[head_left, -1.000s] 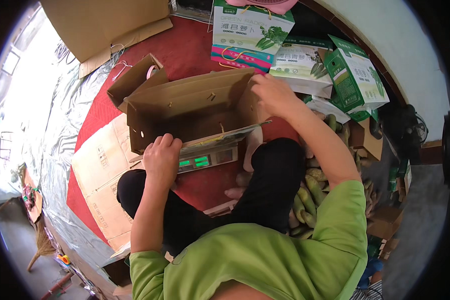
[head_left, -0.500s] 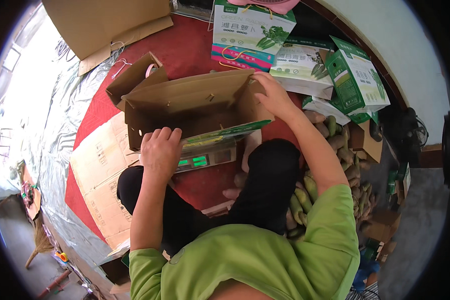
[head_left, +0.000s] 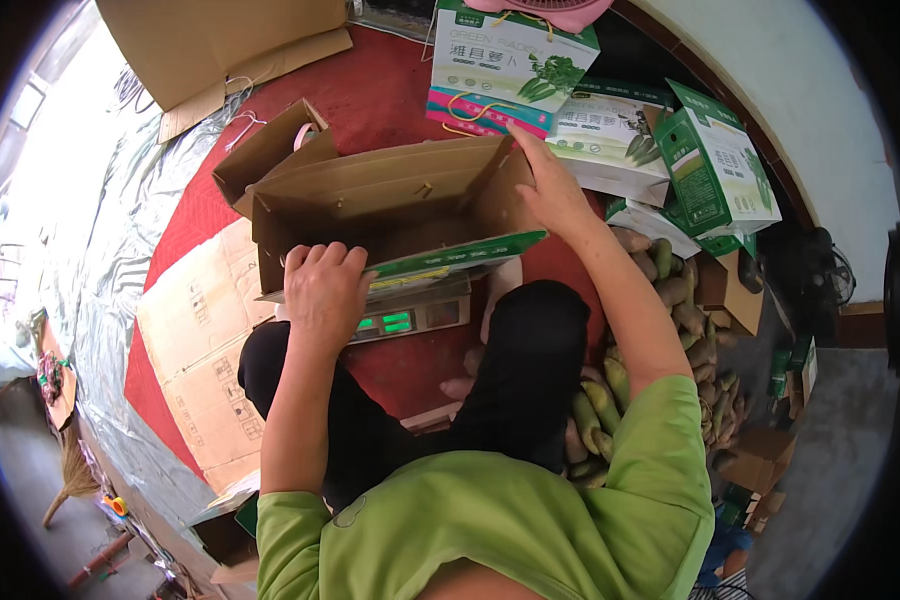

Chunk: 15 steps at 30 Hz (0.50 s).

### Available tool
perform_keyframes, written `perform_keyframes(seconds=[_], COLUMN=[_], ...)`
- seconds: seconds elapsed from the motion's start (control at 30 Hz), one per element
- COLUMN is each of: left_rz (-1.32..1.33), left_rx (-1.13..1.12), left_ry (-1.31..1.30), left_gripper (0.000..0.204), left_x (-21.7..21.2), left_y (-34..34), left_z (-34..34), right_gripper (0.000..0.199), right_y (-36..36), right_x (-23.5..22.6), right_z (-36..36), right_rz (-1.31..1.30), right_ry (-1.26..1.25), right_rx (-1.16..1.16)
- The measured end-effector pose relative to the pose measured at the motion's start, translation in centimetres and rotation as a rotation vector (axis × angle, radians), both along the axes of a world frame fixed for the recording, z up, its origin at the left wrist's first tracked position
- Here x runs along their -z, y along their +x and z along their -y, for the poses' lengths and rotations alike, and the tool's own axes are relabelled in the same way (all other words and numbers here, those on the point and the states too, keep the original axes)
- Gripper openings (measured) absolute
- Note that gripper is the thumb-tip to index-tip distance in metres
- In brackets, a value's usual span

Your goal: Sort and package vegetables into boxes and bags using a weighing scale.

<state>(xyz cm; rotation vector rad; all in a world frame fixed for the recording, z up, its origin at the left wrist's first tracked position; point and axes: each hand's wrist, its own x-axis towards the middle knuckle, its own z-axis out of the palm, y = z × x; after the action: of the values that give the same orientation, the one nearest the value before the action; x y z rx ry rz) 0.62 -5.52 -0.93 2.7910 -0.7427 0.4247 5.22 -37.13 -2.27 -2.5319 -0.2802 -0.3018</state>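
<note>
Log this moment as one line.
left hand: gripping near rim of carton | right hand: at carton's right end | carton: open-topped, above scale | display: lit green | radishes: heaped at right

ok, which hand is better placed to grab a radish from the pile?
Right hand, I'd say: it's at the right end of the box, same side as the pile. Left hand grips the box's front edge, farther off, and would probably have to cross the body.

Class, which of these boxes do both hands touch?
The open box over the scale: the left hand grips its near edge and the right hand touches its right end. No other box has both.
</note>
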Motion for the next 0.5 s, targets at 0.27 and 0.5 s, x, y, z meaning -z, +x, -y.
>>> perform_keyframes(seconds=[0.27, 0.5], left_rz=[-0.005, -0.007], left_rx=[0.005, -0.016], left_ry=[0.010, 0.026], left_gripper=[0.016, 0.016], left_x=[-0.1, -0.1], left_y=[-0.2, -0.1], left_z=[0.0, 0.2], right_gripper=[0.061, 0.047], right_y=[0.9, 0.7], right_x=[0.2, 0.3], right_z=[0.1, 0.9], right_rz=[0.010, -0.072], right_ry=[-0.001, 0.094], right_rx=[0.006, -0.024])
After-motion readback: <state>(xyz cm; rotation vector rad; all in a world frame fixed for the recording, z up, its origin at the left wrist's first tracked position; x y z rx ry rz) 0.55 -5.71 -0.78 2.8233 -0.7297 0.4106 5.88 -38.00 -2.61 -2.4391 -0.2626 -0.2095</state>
